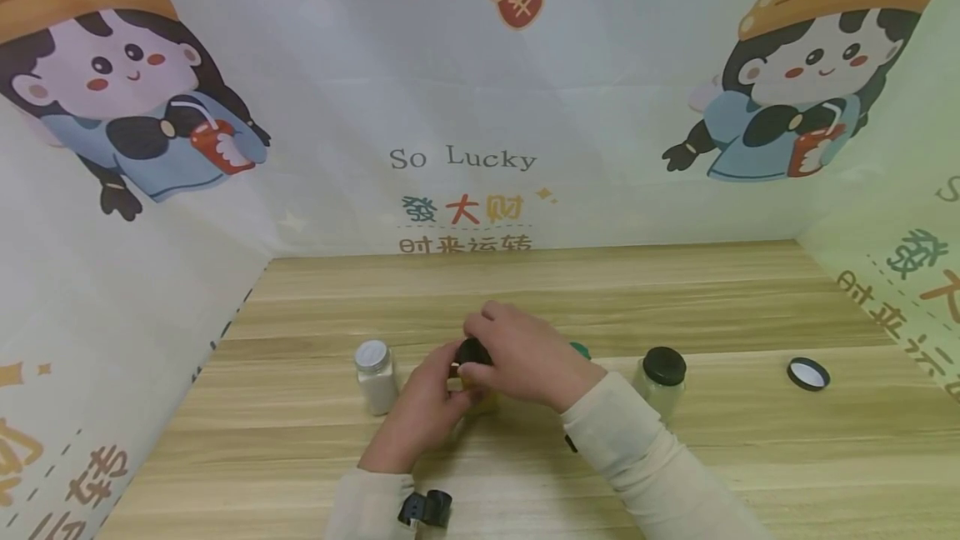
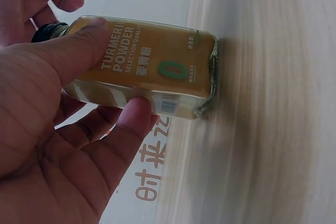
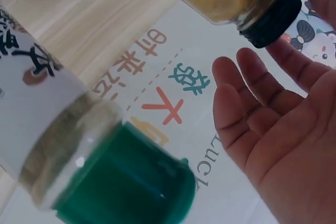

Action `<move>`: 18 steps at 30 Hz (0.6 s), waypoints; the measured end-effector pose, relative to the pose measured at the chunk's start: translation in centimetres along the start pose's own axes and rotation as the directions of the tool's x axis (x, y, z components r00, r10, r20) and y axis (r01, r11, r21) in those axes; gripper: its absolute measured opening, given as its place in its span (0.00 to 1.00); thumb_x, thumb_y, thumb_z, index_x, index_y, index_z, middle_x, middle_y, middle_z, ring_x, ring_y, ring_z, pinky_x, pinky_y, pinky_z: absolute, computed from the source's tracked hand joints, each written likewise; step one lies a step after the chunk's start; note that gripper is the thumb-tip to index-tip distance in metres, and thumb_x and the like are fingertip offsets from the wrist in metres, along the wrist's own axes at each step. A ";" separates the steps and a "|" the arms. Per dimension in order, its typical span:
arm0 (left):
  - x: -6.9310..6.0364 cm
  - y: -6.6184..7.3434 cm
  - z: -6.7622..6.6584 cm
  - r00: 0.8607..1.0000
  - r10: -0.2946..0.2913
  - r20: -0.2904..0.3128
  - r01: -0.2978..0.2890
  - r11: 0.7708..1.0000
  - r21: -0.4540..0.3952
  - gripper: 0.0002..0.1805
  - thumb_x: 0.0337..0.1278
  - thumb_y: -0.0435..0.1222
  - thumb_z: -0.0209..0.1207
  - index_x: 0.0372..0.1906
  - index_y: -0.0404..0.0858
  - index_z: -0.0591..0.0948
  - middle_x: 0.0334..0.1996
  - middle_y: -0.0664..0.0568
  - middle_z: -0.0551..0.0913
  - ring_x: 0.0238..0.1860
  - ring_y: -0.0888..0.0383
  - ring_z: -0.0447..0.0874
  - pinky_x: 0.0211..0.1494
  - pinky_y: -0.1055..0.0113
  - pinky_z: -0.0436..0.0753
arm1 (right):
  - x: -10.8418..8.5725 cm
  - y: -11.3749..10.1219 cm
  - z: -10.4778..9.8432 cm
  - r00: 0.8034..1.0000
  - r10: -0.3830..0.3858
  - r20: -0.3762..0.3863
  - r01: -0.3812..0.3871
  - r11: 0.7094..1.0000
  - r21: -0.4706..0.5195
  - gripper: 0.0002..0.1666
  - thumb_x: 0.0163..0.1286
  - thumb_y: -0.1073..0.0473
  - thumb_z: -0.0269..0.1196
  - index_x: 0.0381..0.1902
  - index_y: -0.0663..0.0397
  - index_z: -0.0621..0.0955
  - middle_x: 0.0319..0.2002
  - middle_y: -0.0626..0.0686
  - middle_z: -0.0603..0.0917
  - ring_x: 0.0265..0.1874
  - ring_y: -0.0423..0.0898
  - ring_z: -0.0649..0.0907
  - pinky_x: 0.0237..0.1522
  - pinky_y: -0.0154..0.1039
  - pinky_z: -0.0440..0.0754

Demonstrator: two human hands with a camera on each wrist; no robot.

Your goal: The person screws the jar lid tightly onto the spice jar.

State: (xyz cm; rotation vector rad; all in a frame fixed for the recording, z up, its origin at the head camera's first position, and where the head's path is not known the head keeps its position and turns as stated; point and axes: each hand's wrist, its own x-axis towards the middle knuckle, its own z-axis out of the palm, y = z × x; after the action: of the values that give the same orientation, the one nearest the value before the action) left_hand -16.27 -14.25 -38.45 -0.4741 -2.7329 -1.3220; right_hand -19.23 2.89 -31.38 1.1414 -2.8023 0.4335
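My left hand [image 1: 429,407] holds a glass jar of turmeric powder [image 2: 157,66] around its body, thumb along the labelled face and fingers beneath. The jar's black cap [image 3: 275,17] is on its neck. My right hand [image 1: 525,354] is at that cap [image 1: 472,352], thumb on one side and index finger on the other; the remaining fingers curl loosely away from it. In the right wrist view, a green-capped bottle [image 3: 126,177] stands close by; in the head view only its green top [image 1: 580,350] shows past my right hand.
A white jar with a pale lid [image 1: 375,377] stands left of my left hand. Right of my right forearm is a clear jar with a black lid [image 1: 663,369]. A loose black-rimmed lid [image 1: 808,374] lies farther right on the wooden table [image 1: 525,273]. Printed cloth [image 1: 337,107] hangs around it.
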 end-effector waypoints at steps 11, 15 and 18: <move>0.1 0.0 0.0 1.000 0.013 -0.007 -0.013 1.000 0.006 0.23 0.62 0.31 0.65 0.61 0.37 0.75 0.55 0.45 0.79 0.54 0.48 0.80 0.47 0.63 0.84 | 0.1 -0.2 -0.2 0.989 -0.145 0.033 0.144 0.989 0.015 0.19 0.62 0.66 0.59 0.51 0.52 0.82 0.45 0.48 0.79 0.41 0.43 0.77 0.45 0.37 0.79; 0.0 0.1 0.0 1.000 0.017 -0.011 -0.017 1.000 0.010 0.23 0.61 0.30 0.65 0.61 0.38 0.75 0.55 0.45 0.79 0.53 0.48 0.80 0.47 0.63 0.84 | 0.0 0.0 0.0 0.992 -0.126 0.031 0.126 0.992 0.001 0.13 0.67 0.63 0.60 0.49 0.53 0.82 0.41 0.48 0.78 0.37 0.42 0.76 0.42 0.37 0.79; 0.0 0.1 0.0 1.000 0.016 -0.012 -0.015 1.000 0.013 0.23 0.61 0.30 0.65 0.61 0.37 0.75 0.55 0.45 0.79 0.53 0.48 0.80 0.48 0.61 0.84 | 0.1 0.1 0.0 0.994 -0.102 0.033 0.102 0.995 -0.002 0.10 0.70 0.58 0.61 0.48 0.53 0.81 0.38 0.47 0.76 0.34 0.42 0.75 0.38 0.36 0.78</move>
State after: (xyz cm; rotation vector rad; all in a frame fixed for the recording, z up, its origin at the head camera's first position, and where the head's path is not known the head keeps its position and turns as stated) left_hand -16.25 -14.21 -38.35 -0.4837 -2.7208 -1.2984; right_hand -19.35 2.88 -31.43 1.2948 -2.7550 0.4042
